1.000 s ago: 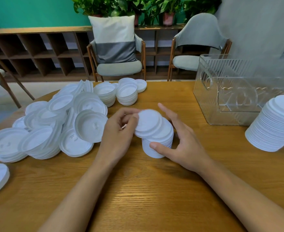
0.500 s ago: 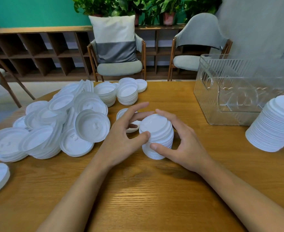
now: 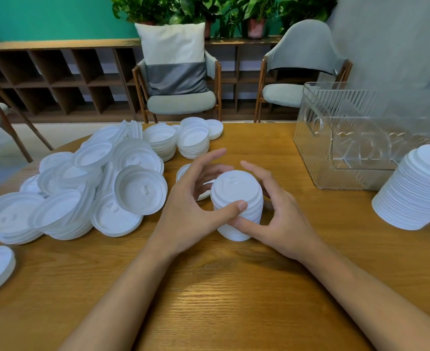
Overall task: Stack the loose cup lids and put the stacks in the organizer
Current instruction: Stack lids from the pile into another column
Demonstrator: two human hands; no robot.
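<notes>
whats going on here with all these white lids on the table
A person is sorting white cup lids at a wooden table. Both hands, the left hand and the right hand, cup a small stack of lids standing in front of them. A big loose pile of lids lies to the left, and a taller finished stack stands on the right. The clear organizer behind it looks empty so far.
</notes>
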